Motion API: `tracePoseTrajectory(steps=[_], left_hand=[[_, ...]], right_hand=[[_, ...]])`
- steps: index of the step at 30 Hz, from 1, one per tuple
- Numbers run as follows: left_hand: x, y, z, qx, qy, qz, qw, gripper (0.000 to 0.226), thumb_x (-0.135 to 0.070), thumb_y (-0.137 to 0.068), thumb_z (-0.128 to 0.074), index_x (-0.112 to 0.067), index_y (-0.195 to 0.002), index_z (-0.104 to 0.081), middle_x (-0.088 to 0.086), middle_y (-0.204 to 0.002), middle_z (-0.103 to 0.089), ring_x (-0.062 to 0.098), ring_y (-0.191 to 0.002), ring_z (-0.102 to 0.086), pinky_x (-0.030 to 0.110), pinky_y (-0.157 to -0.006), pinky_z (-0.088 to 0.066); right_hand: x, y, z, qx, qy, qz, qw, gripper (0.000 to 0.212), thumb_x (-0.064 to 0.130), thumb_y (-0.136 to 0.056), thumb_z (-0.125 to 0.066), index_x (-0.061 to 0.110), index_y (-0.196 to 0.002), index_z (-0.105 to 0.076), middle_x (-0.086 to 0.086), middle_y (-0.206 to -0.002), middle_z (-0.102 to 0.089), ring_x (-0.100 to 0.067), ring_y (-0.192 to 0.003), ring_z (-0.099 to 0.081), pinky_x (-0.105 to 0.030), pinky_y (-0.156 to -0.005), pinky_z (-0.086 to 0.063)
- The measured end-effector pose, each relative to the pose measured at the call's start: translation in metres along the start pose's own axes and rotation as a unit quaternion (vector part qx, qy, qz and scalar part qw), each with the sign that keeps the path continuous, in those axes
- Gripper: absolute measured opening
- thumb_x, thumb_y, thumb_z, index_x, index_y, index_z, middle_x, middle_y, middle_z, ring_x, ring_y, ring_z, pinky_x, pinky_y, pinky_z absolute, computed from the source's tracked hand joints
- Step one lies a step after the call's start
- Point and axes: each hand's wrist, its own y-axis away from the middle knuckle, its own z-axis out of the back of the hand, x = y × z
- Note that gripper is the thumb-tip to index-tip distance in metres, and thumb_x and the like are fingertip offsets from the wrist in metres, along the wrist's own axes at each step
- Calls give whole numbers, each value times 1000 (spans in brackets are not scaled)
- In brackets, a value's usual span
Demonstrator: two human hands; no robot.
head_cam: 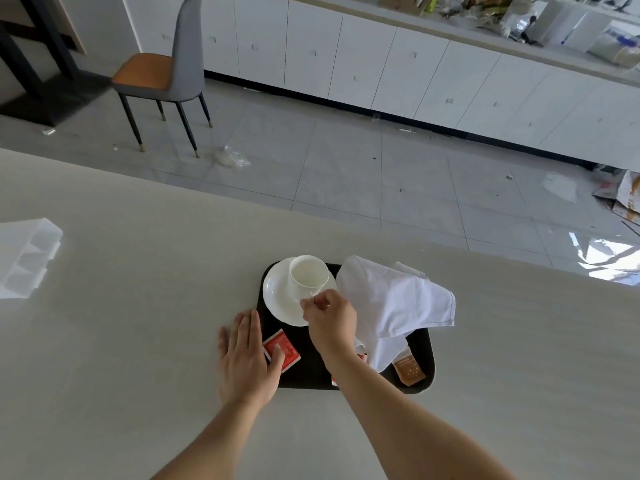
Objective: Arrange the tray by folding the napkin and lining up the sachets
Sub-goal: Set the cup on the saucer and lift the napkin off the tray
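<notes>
A black tray [420, 344] lies on the pale table near its far edge. On its far left a white cup [308, 275] stands on a white saucer [277, 299]. A crumpled white napkin [394, 303] covers the tray's right half and hangs over its edge. A red sachet [285, 346] lies at the tray's near left, a brown sachet [408, 370] at the near right, and another red one peeks out under my right forearm. My left hand [247, 358] rests flat at the tray's left edge, thumb on the red sachet. My right hand [330, 322] pinches the cup's handle.
The table [138, 341] ends just beyond the tray, with tiled floor past it. A clear plastic item [27, 254] sits at the table's far left. A grey chair [166, 71] and white cabinets [381, 71] stand across the floor.
</notes>
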Motion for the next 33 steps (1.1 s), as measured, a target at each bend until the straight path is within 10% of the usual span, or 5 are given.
tracePoseTrajectory(steps=[33], left_hand=[[-2,0,7,9,-14,-5,1000,80,-51,-83,-31,-6,-149,-29,10,-155,-36,22,-146,-26,45,-122,-13]], right_hand=[[-4,5,-27,15,30,-6,999,13,29,-82,-69,25,-74,-60,11,-75,-65,-5,-71,-62,-15,-56,-40]])
